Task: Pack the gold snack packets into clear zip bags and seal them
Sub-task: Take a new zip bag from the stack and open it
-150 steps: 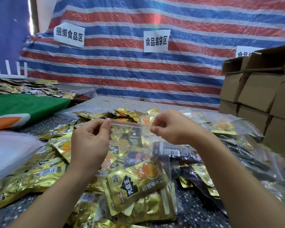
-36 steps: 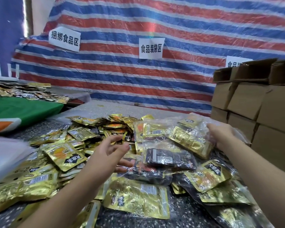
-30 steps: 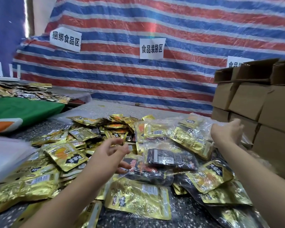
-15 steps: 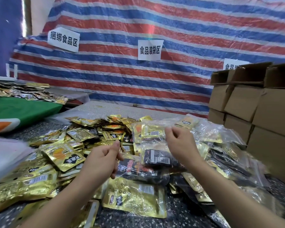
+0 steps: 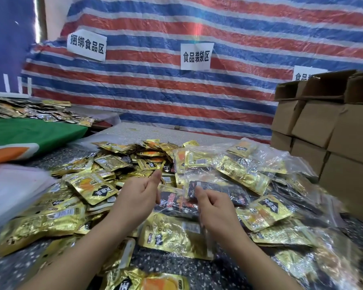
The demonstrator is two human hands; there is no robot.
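Our right hand (back from the filled bags) joins our left hand; both pinch a fresh clear bag for refilling.

I see gold snack packets at 9 o'clock: glossy crinkled foil. Clear zip bags at 2 o'clock: thin shiny plastic film, wrinkled. Table: dark speckled stone-look, smooth. Boxes at 3 o'clock: matt brown cardboard. Striped tarp at 12 o'clock: woven plastic, faint sheen. Paper signs: matt white.
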